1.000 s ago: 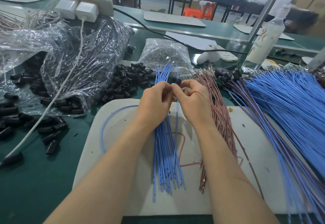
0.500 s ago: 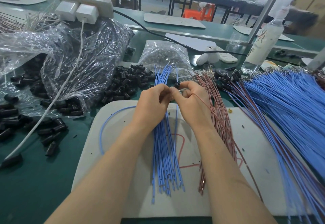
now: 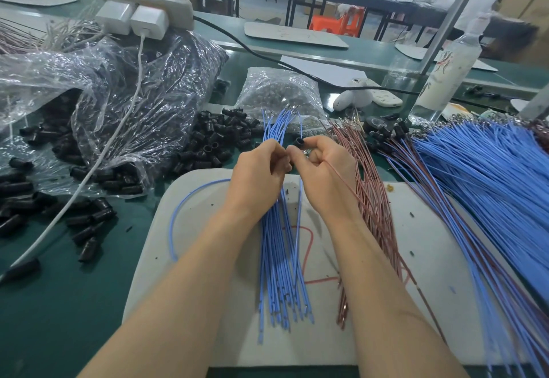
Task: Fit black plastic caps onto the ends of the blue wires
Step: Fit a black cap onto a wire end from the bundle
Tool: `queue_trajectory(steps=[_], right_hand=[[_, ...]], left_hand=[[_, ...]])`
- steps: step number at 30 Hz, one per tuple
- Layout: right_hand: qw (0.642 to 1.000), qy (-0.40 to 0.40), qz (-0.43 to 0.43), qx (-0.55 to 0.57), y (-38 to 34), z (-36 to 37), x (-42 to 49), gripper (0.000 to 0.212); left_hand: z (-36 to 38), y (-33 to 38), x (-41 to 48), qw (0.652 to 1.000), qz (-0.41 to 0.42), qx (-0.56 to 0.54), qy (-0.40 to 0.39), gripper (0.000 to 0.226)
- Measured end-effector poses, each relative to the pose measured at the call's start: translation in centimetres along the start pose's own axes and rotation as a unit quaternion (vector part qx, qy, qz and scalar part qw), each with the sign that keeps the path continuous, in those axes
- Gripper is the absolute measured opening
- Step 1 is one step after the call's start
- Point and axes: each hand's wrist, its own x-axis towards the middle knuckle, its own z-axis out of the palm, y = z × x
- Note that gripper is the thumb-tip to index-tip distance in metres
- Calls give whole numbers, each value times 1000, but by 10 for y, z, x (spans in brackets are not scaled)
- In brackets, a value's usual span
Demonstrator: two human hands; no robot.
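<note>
A bundle of blue wires (image 3: 279, 261) lies on the white board (image 3: 208, 303), with its far ends fanned out beyond my hands. My left hand (image 3: 257, 175) is closed around the upper part of that bundle. My right hand (image 3: 322, 169) pinches a black plastic cap (image 3: 299, 142) at its fingertips, open end facing up, right beside the left fingertips. A thin reddish-brown wire (image 3: 350, 190) runs out of the right hand over its back. A loose heap of black caps (image 3: 217, 143) sits just left of my hands.
A torn clear bag (image 3: 124, 104) spills more black caps on the left, crossed by a white charger cable (image 3: 89, 175). A small clear bag (image 3: 276, 92) lies behind the wires. Reddish-brown wires (image 3: 365, 187) and a big blue wire pile (image 3: 490, 175) fill the right. A white bottle (image 3: 445, 74) stands far right.
The black cap has come up into clear view at my right fingertips. Both hands stay together over the bundle, shifted only slightly.
</note>
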Motion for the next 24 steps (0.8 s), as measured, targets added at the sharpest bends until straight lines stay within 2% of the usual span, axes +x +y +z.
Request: queue_trajectory(steps=[6, 12, 16, 18, 21, 24], right_hand=[[999, 23, -24, -2, -1, 0, -2, 12], [1000, 12, -5, -10, 1, -3, 0, 11], [999, -17, 29, -16, 2, -6, 3, 16], [999, -29, 34, -22, 2, -6, 4, 17], [998, -38, 47, -17, -1, -8, 4, 27], [994, -45, 77, 68, -6, -7, 1, 44]], left_hand=[[2, -1, -1, 1000, -2, -7, -2, 11], [1, 1, -2, 1000, 7, -21, -10, 7], [1, 7, -2, 997, 54, -53, -3, 29], [0, 8, -2, 996, 67, -52, 0, 26], [-1, 7, -2, 996, 68, -64, 4, 20], [0, 8, -1, 996, 40, -82, 16, 20]])
